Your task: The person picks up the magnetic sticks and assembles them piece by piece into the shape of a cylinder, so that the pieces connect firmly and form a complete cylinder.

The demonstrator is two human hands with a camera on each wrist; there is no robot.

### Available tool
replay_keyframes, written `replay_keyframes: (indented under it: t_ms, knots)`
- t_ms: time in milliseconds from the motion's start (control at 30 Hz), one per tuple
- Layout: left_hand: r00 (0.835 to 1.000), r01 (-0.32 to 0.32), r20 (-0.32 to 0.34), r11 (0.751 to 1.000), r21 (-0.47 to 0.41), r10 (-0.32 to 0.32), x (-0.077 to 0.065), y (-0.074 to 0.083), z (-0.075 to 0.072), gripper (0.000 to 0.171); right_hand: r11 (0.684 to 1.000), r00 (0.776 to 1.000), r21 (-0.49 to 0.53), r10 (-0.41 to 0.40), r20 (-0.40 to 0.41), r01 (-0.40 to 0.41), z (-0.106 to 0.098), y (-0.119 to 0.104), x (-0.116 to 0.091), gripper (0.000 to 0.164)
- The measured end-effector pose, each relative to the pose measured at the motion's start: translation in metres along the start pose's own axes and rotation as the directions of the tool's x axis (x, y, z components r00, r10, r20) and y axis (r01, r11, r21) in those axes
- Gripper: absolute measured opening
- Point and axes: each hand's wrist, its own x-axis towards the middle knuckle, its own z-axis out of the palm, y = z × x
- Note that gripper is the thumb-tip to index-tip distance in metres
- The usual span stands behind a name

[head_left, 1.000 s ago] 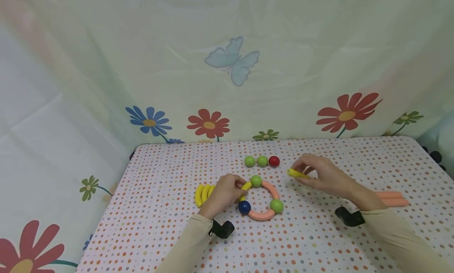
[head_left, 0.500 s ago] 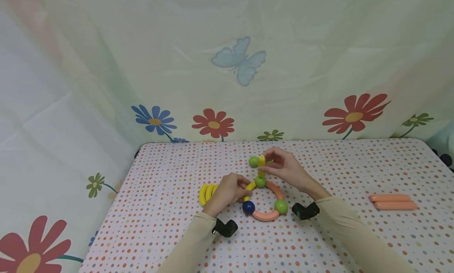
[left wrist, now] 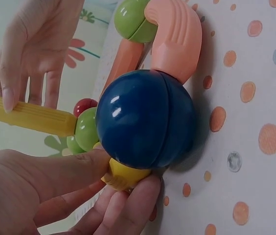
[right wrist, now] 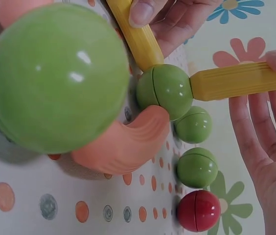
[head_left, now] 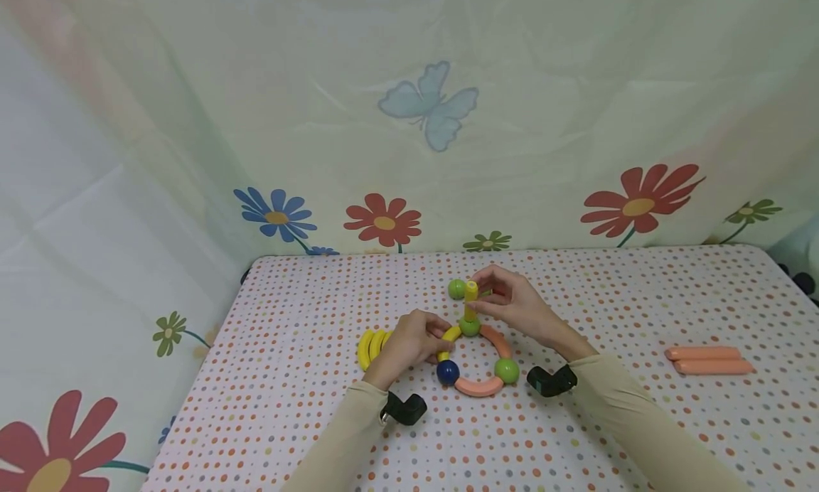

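Observation:
A ring of curved rods and balls lies on the table: a blue ball (head_left: 448, 372), two green balls, a yellow curved rod (head_left: 452, 334) and two salmon curved rods (head_left: 480, 387). My left hand (head_left: 411, 343) pinches the yellow curved rod between thumb and fingers, beside the blue ball. At the ring's far side, a straight yellow rod (head_left: 470, 300) stands upright on the green ball (head_left: 470, 327). My right hand (head_left: 512, 303) pinches that rod between thumb and fingers. In the right wrist view the rod's lower end touches the green ball (right wrist: 165, 91).
Behind the ring sit a loose green ball (head_left: 457, 289), another green ball (right wrist: 197, 167) and a red ball (right wrist: 198, 211). Several yellow curved rods (head_left: 365, 350) lie left of my left hand. Two straight salmon rods (head_left: 713, 366) lie at the right. A flowered curtain hangs behind the table.
My right hand has moved left with the straight yellow rod, turned it upright and brought it onto the far green ball. My left hand keeps its hold on the ring.

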Motion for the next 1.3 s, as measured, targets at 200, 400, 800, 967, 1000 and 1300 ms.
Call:
replay_keyframes:
  t_ms: [200, 400, 800, 967, 1000, 1300]
  knots:
    - [1.000, -0.010, 0.013, 1.000, -0.017, 0.010, 0.000, -0.001, -0.001, 0.025, 0.999, 1.000, 0.020, -0.027, 0.004, 0.027, 0.001, 0.000, -0.003, 0.030]
    - [1.000, 0.001, 0.008, 1.000, -0.009, 0.000, 0.001, -0.001, -0.001, 0.025, 0.999, 0.999, -0.001, -0.034, -0.006, 0.034, -0.005, -0.002, -0.007, 0.035]
    - [1.000, 0.026, 0.005, 0.999, -0.022, -0.026, 0.000, 0.000, -0.001, 0.026, 0.892, 0.995, -0.451, -0.035, -0.088, -0.008, -0.106, 0.012, -0.078, 0.026]
    - [1.000, 0.020, 0.002, 0.999, -0.025, -0.020, -0.001, -0.001, -0.002, 0.025, 0.799, 0.995, -0.593, 0.058, -0.085, -0.097, -0.169, 0.034, -0.130, 0.028]
    - [1.000, 0.018, 0.000, 1.000, -0.022, -0.018, -0.001, -0.001, -0.002, 0.025, 0.776, 0.992, -0.617, 0.089, -0.092, -0.128, -0.178, 0.037, -0.139, 0.029]
    - [1.000, 0.030, 0.005, 0.999, -0.024, -0.030, 0.002, -0.002, -0.001, 0.026, 0.636, 0.968, -0.733, 0.207, -0.141, -0.242, -0.215, 0.046, -0.172, 0.032]
